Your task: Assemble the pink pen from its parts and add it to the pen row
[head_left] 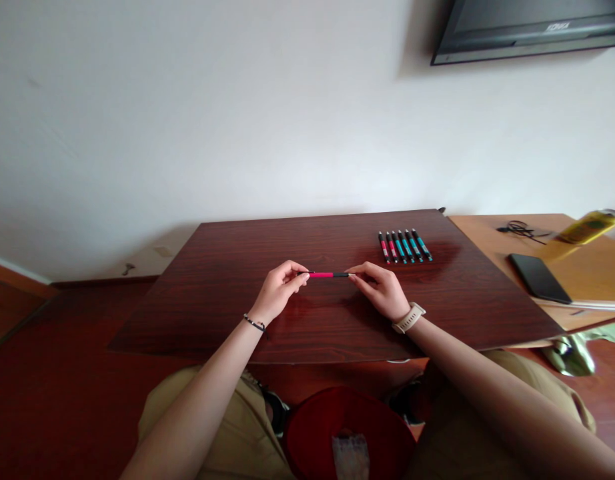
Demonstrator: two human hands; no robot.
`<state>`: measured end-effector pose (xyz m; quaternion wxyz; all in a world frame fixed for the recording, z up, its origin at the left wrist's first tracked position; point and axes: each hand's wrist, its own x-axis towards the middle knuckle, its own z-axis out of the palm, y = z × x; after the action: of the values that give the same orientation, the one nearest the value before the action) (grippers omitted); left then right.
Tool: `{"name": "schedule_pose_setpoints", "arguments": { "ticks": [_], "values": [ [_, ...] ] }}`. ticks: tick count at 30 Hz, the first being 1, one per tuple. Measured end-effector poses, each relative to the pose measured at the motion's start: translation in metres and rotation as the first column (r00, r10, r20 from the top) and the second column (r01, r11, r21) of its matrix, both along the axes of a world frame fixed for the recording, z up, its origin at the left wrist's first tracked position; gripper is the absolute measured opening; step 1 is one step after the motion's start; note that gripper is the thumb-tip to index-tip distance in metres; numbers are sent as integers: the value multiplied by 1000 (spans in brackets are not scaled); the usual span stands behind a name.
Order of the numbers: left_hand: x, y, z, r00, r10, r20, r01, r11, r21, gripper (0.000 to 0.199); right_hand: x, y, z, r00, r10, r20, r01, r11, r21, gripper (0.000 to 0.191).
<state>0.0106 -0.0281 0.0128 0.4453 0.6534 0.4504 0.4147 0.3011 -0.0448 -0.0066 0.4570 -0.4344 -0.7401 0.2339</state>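
A pink and black pen (321,275) lies level between my two hands, just above the dark wooden table (227,267). The fingertips of my left hand (280,285) pinch its pink end, where a dark clip shows. At the black tip end, the thumb and fingers of my right hand (381,288) close on the pen's point. Beyond my right hand, a row of pens lies side by side on the table: pink ones on the left, such as this pink pen (384,248), and several blue ones, such as this blue pen (413,247).
On a lighter side cabinet (602,270) to the right are a black phone (537,277), a coiled black cable (520,230) and a yellow can (590,227). A television (532,33) hangs on the wall. Below the table edge, a clear packet (351,457) rests on a red stool (312,427).
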Motion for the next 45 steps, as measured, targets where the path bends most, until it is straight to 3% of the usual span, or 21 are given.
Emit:
{"name": "schedule_pose_setpoints", "arguments": {
  "ticks": [7, 11, 16, 20, 32, 38, 45],
  "values": [
    [1, -1, 1, 998, 24, -60, -24, 1000, 1, 47, 0, 0, -1, 1000, 14, 3, -14, 1000, 7, 26],
    [1, -2, 2, 998, 30, -61, -25, 997, 79, 31, 1, 0, -2, 1000, -7, -13, 7, 1000, 2, 26],
    [0, -1, 1, 997, 64, -51, -53, 981, 184, 27, 1, 1, -4, 999, -27, -31, 27, 1000, -11, 27],
    [0, -1, 3, 996, 78, -41, -72, 987, 142, 28, 1, 2, -5, 999, -27, -33, 27, 1000, -9, 28],
    [0, -6, 9, 972, 136, -190, -109, 983, 147, 61, -1, -1, 1, 1000, 2, -7, -2, 1000, 5, 28],
    [-2, -3, 6, 986, 113, -121, -97, 987, 131, 46, -1, -1, -2, 1000, -6, -8, 6, 1000, -4, 28],
    [-4, -1, 6, 983, 169, -76, -152, 970, 188, 38, 0, -1, -3, 1000, -11, -19, 11, 1000, -15, 30]
  ]
}}
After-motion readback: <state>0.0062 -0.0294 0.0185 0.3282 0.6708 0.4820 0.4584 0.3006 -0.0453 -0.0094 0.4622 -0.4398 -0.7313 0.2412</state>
